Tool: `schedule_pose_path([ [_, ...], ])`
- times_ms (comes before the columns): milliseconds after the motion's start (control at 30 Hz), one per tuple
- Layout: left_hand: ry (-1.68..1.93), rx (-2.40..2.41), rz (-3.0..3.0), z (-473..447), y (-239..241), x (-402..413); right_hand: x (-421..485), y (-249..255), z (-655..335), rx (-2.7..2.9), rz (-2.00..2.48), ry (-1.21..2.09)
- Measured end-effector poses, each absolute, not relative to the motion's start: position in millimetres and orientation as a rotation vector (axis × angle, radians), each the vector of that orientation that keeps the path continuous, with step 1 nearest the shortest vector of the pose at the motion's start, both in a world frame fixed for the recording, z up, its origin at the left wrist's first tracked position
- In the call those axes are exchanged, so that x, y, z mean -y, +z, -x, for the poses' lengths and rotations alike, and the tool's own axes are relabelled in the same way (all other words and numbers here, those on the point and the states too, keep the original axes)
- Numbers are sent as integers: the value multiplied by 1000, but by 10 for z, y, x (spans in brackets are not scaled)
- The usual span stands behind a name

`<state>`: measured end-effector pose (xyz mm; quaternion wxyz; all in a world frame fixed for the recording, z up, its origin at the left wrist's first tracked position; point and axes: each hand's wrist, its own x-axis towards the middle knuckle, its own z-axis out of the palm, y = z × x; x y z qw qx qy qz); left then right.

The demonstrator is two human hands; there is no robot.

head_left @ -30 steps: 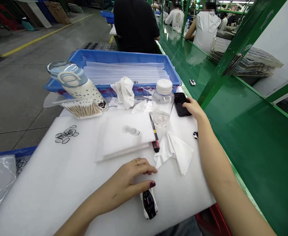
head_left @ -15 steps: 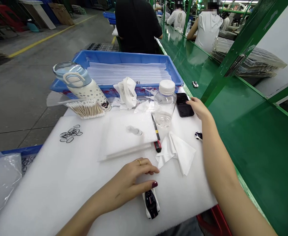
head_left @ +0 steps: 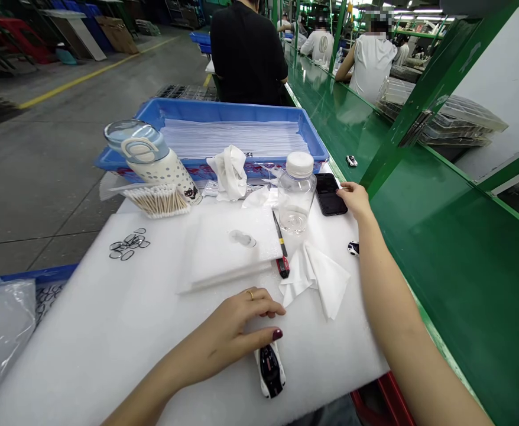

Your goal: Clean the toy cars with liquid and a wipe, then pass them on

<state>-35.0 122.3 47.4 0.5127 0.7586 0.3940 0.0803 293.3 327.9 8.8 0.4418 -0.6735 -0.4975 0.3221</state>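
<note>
My left hand [head_left: 246, 325] rests on the white foam-covered table, fingers loosely stretched and apart, holding nothing. Its thumb lies over the rear end of a black-and-white toy car [head_left: 271, 371]. Farther off, my right hand [head_left: 355, 200] reaches to the right edge of a black smartphone [head_left: 331, 195] lying flat; its fingertips touch the phone without lifting it. Beside my right forearm sits a second small toy car [head_left: 353, 248], partly covered by the arm. A crumpled white cloth [head_left: 320, 278] lies between the two hands, with a red-and-black-handled tool [head_left: 282, 266] left of it.
A clear bottle with white cap [head_left: 295, 198], cotton swabs [head_left: 159, 201], a dotted drinking bottle [head_left: 166, 168] and black rings [head_left: 129, 244] stand or lie around a foam stack [head_left: 233, 254]. Behind is a blue bin [head_left: 188, 106]. A green belt [head_left: 445, 236] runs along the right, carrying another toy car [head_left: 352, 160].
The view has tilted up slightly, so the far scene sits a little lower in the picture. Both hands stay nearly where they were, the right one still at the phone.
</note>
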Motion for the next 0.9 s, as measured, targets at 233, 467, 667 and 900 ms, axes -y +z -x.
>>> schedule_pose_path([
  [233,199,-939,-1829,351,476,-1229,-3250,188,-2909,1063,1649,938],
  [467,209,-941,-1835,350,458,-1224,-3235,184,-2957,1122,1608,1026],
  [667,202,-951,-1834,359,457,-1219,-3154,239,-2971,1237,1527,1120],
  [900,204,-947,-1836,349,473,-1217,-3145,247,-2982,1270,1538,1126],
])
